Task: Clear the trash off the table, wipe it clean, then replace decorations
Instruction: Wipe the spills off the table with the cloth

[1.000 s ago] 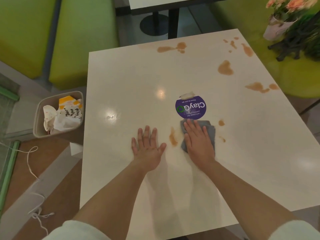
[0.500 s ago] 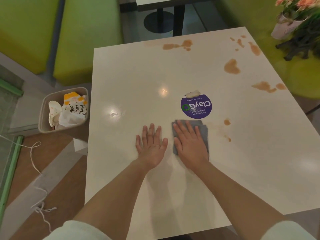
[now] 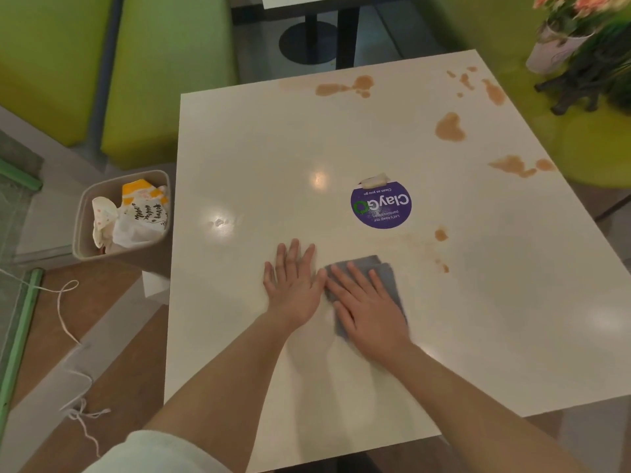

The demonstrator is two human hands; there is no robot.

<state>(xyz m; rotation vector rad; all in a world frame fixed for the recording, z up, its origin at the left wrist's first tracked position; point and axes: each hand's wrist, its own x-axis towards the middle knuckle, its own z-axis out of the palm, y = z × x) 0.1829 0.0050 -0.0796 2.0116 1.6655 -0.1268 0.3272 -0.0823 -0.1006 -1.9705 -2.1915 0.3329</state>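
1. The right hand [image 3: 370, 310] presses flat, fingers straight, on the grey cloth [image 3: 389, 273] on the white table [image 3: 512, 353].
2. The left hand [image 3: 293, 285] lies flat beside it, fingers spread.
3. Beyond sits a purple sticker [image 3: 380, 204].
4. Brown spills [image 3: 450, 127] mark the far side.
5. The trash bin [image 3: 88, 216] stands left of the table.

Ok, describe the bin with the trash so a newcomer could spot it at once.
Start at the white table with brown spills. On the floor against its left edge, level with the purple round sticker, stands a small beige rectangular bin. It alone holds crumpled white and orange food wrappers; the nearby green seats hold none.
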